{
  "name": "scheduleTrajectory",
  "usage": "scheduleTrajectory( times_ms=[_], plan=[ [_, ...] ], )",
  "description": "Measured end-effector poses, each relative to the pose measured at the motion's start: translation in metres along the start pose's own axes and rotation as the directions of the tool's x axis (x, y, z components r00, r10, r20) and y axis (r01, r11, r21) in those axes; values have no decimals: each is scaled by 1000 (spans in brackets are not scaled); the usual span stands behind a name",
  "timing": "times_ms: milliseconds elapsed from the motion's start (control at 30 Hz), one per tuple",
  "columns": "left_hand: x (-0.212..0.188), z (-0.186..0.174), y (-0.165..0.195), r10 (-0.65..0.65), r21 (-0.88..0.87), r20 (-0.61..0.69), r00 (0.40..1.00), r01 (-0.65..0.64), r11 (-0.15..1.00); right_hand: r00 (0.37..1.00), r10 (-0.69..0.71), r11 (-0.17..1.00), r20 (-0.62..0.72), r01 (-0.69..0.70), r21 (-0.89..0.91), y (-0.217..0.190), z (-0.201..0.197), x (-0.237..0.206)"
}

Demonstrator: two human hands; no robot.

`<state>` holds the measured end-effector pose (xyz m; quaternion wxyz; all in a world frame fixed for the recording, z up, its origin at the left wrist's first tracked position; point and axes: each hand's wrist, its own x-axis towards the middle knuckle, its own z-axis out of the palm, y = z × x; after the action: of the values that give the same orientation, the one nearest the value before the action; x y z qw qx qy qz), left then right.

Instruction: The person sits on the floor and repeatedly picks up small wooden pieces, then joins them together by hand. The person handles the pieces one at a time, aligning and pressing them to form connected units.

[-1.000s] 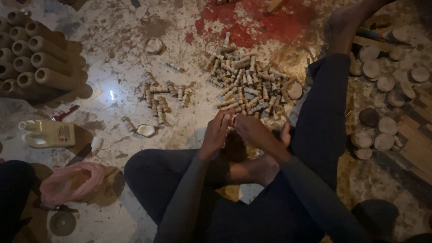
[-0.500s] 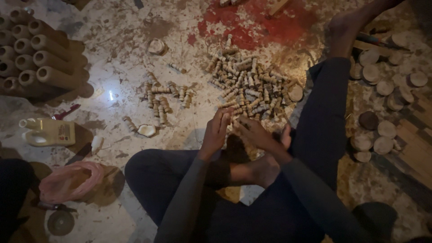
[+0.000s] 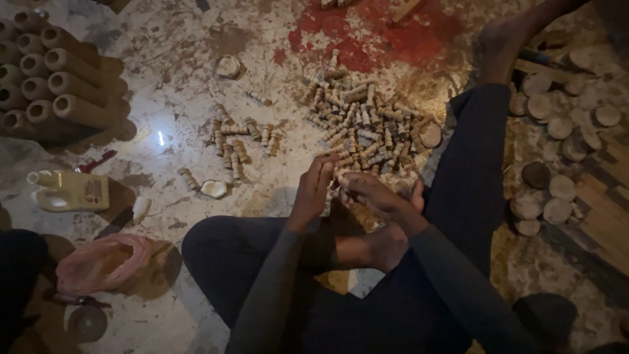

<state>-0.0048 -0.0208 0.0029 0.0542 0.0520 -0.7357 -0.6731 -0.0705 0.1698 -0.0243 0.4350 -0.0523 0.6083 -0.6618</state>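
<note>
A person sits on the floor (image 3: 170, 72) with legs folded, both arms reaching to the centre of the frame; the left hand (image 3: 313, 190) stands with fingers upright and curled inward, and the right hand (image 3: 370, 193) lies beside it with fingers bent toward the left; the two hands meet just below the near edge of a big heap of small turned wooden pegs (image 3: 367, 121), and their fingers seem closed around one small peg between them, though the piece itself is too dim and hidden to make out clearly; a bare foot (image 3: 386, 246) lies under the hands, touching the right wrist; the heap sits just above centre, partly on a red stain (image 3: 386, 33) on the floor; a smaller scatter of pegs (image 3: 239, 141) lies left of the heap, well apart from the hands; a pale shell-like scrap (image 3: 214, 189) lies below that scatter; at the upper left of the frame, thick cardboard-coloured tubes (image 3: 56, 85) are stacked on their sides, open ends facing the camera; below them stands a pale plastic bottle (image 3: 69, 191) on its side; at the lower left lies a pink plastic bag (image 3: 101, 262); along the right edge, round wooden discs (image 3: 557, 118) are strewn over flat wooden slats (image 3: 599, 210); the other foot (image 3: 501, 42) rests at the upper right.
</note>
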Motion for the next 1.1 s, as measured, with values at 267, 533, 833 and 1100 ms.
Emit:
scheduleTrajectory(
  times_ms=[267, 533, 833, 1100],
  plan=[
    [-3, 14, -30, -129, -91, -40, 991, 125, 988, 758, -647, 321, 79, 365, -874, -7, 16, -13],
    [-5, 11, -13, 9, 11, 86, 996, -10, 1000, 905, -422, 564, 52, 307, -767, 2, -2, -7],
    [-7, 21, -23, 62, -13, -26, 998, -62, 998, 836, -548, 317, 35, 245, -916, 2, 2, -9],
    [2, 25, -53, -393, -585, 110, 913, 379, 717, 717, -678, 93, 161, 301, -949, -4, 10, -12]
  ],
)
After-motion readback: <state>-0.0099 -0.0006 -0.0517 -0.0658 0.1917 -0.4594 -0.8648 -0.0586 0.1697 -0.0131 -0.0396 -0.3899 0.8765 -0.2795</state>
